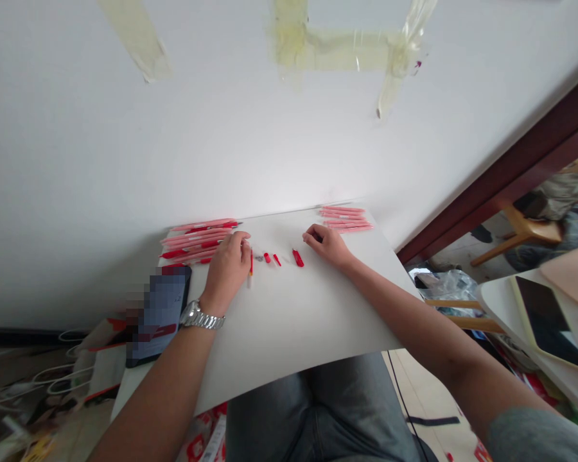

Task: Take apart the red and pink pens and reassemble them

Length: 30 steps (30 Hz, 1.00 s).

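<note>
My left hand [228,262] rests at the right end of a pile of pink and red pens [192,240], fingers loosely bent, thumb a little apart, nothing seen in them. Beside its thumb lies a thin pen refill [251,264] with a red and yellow part. Further right are a small spring-like piece [259,258], a short red ring-like part [267,258], a small red stick-shaped part [277,260] and a red clip-like pen part [297,258]. My right hand [328,245] is loosely curled on the table, its fingertips together with nothing visible in them, near a row of pink pens [345,219].
The white table [289,321] meets a wall [250,141] with old tape. A dark tablet or phone, partly pixelated [161,321], lies at its left edge. Cables [62,378] hang lower left. On the right stand a white surface with a tablet [551,321] and a wooden chair [530,228].
</note>
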Available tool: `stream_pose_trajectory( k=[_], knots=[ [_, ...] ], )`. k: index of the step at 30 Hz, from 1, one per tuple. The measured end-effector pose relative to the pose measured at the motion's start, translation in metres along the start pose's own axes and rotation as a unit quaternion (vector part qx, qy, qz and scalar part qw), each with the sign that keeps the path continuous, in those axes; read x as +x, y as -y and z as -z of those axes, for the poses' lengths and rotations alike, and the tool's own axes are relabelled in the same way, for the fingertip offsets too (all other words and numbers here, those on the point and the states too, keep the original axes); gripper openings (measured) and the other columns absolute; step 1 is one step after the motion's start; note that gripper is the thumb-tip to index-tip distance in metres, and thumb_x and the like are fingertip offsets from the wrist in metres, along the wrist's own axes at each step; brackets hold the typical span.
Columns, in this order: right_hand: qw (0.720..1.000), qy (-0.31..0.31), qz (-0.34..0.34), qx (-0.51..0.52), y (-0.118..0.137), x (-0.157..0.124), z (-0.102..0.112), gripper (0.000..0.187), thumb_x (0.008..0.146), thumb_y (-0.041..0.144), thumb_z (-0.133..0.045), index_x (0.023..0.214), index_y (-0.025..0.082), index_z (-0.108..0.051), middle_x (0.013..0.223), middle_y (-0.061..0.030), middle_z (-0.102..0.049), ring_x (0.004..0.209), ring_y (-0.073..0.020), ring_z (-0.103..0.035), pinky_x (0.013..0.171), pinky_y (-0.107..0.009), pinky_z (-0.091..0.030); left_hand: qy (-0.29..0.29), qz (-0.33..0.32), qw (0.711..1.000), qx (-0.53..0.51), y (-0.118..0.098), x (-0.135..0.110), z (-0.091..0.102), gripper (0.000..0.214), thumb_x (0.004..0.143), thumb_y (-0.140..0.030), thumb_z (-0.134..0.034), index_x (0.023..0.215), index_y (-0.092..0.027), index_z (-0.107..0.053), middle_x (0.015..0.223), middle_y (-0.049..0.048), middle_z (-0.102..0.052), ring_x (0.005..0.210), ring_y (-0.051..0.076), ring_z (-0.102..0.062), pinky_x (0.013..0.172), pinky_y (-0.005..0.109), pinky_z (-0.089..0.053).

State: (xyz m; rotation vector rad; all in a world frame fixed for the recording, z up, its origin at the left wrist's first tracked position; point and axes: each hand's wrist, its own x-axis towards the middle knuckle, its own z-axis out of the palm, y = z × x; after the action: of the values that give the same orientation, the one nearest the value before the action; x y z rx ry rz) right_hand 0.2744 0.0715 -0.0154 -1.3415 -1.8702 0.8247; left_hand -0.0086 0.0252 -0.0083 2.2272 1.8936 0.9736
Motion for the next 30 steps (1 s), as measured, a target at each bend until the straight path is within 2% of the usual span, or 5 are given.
stream_pose_trajectory(
  k=[5,11,17,21,30],
  knots=[
    [1.0,0.004,0.005,0.011,-0.002,-0.001,0.001,0.028,0.096,0.049,-0.057,0.086,0.022,-0.062,0.073,0.0021,-0.059,0.068,-0.0151,-0.049,0.066,-0.03,-0.036,0.006,-0.004,1.0,-0.021,0.004,-0.005,0.006,0.026,0.105,-0.029,-0.046,0.12,-0.02,-0.064,0.118,0.0126,-0.07,0.106,0.027,-0.068,0.096,0.04,-0.054],
    [1.0,0.014,0.012,0.018,-0.002,-0.001,0.002,0.028,0.096,0.048,-0.057,0.086,0.022,-0.063,0.072,0.0022,-0.058,0.067,-0.0148,-0.048,0.066,-0.03,-0.037,0.056,0.001,0.997,-0.046,0.001,-0.012,0.018,0.025,0.104,-0.036,-0.05,0.113,-0.021,-0.067,0.108,0.009,-0.071,0.096,0.024,-0.068,0.086,0.036,-0.055],
    [1.0,0.015,0.016,0.019,0.0,-0.004,0.002,0.029,0.097,0.049,-0.056,0.087,0.022,-0.063,0.077,0.0009,-0.062,0.069,-0.0151,-0.05,0.067,-0.03,-0.038,0.063,-0.002,0.997,-0.052,0.001,-0.012,0.021,0.023,0.103,-0.036,-0.051,0.11,-0.021,-0.069,0.105,0.0071,-0.071,0.095,0.023,-0.067,0.086,0.035,-0.054],
    [1.0,0.016,0.024,0.013,-0.001,-0.005,0.002,0.029,0.097,0.048,-0.057,0.086,0.022,-0.062,0.073,0.0019,-0.059,0.066,-0.0144,-0.047,0.065,-0.03,-0.036,0.06,-0.005,0.997,-0.039,0.001,-0.015,0.022,0.021,0.103,-0.035,-0.052,0.105,-0.022,-0.068,0.102,0.0064,-0.071,0.092,0.022,-0.067,0.087,0.035,-0.054],
    [0.999,0.02,0.044,-0.017,0.003,-0.007,0.001,0.025,0.098,0.043,-0.058,0.089,0.021,-0.065,0.074,0.0023,-0.061,0.066,-0.013,-0.047,0.064,-0.028,-0.036,0.082,0.051,0.995,0.031,-0.005,-0.019,0.021,0.016,0.098,-0.038,-0.059,0.098,-0.023,-0.065,0.095,0.0047,-0.073,0.09,0.023,-0.068,0.073,0.032,-0.046]
  ],
)
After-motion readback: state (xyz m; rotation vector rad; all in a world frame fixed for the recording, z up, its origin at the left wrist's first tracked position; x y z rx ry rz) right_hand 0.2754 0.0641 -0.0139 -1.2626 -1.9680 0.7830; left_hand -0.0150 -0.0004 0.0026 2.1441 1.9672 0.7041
